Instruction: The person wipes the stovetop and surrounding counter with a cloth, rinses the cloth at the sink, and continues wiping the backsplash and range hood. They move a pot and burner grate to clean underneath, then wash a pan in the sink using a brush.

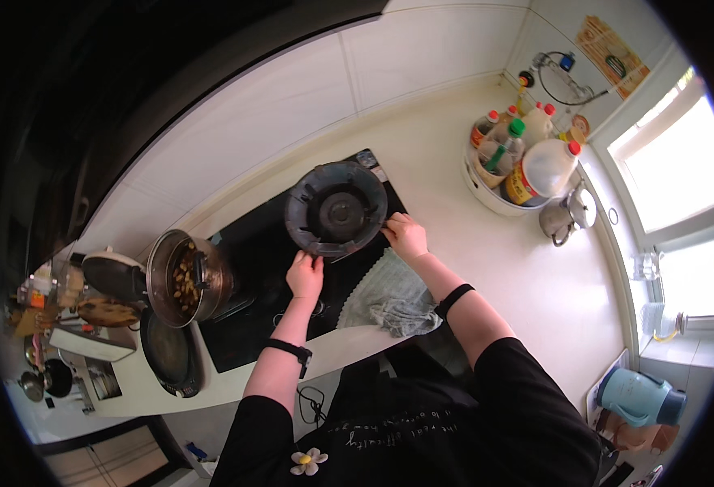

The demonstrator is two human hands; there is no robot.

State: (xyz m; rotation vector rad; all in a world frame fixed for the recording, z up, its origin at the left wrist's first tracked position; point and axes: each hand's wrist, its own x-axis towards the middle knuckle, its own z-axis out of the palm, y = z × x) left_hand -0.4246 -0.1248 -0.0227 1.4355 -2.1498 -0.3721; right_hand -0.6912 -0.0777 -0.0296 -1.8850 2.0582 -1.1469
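Note:
A round, dark metal burner ring [304, 210] with notches around its rim is on the black glass cooktop [253, 240]. My left hand [305, 277] grips its near rim with the fingertips. On the right side of the same ring, my right hand [407, 236] pinches the edge. Whether the ring rests flat or is slightly lifted, I cannot tell. A grey-green cloth [387, 295] lies bunched on the cooktop's near right corner, under my right forearm.
Left of the burner ring stands a steel pot [220, 286] with brown pieces inside. Beyond it are an electric griddle [168, 353] and a knife-block-like white box [92, 342]. A white tub [503, 204] of bottles and a metal kettle [561, 219] stand at right. A blue thermos jug [634, 395] is lower right.

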